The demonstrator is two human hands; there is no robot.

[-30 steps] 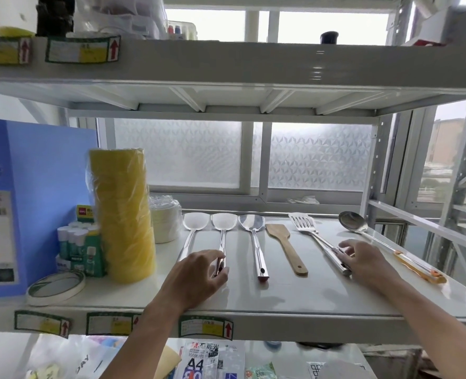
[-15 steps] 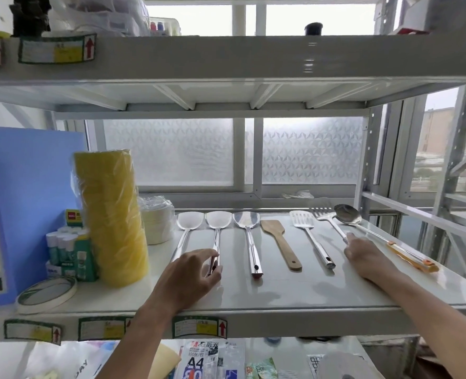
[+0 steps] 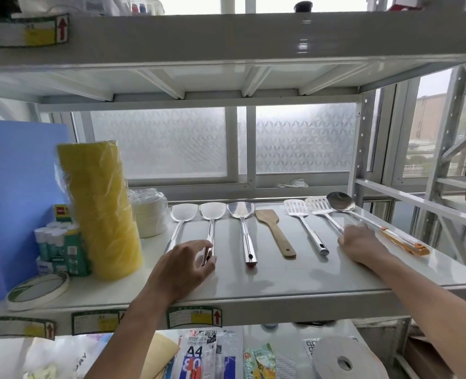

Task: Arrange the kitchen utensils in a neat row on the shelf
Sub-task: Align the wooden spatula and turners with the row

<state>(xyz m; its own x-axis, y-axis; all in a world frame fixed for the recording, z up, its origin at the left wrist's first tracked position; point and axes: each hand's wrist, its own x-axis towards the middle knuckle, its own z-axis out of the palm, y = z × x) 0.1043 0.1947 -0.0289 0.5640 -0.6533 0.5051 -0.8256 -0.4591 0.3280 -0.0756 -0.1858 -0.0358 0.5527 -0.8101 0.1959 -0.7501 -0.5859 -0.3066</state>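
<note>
While seven utensils lie on the white metal shelf [image 3: 281, 283], take the flat light-brown wooden spatula [image 3: 274, 231] as your marker. Just left of it lies the shiny steel turner with a red-tipped handle [image 3: 242, 228]. One place farther left lies the round-headed steel turner [image 3: 212, 212], and your left hand [image 3: 182, 266] curls thumb and fingers round its handle. The outermost steel turner [image 3: 184, 213] lies beyond that, its handle passing behind your left hand.

Just right of the wooden spatula lies the straight slotted steel turner [image 3: 305, 228]. Next out is the slanted slotted steel turner [image 3: 320, 207]. Your right hand [image 3: 361, 243] covers its handle end, fingers curled over it. Farthest right of the spatula, the steel ladle with an orange handle [image 3: 341, 203] lies aslant, its bowl just beside that slanted turner's head.
</note>
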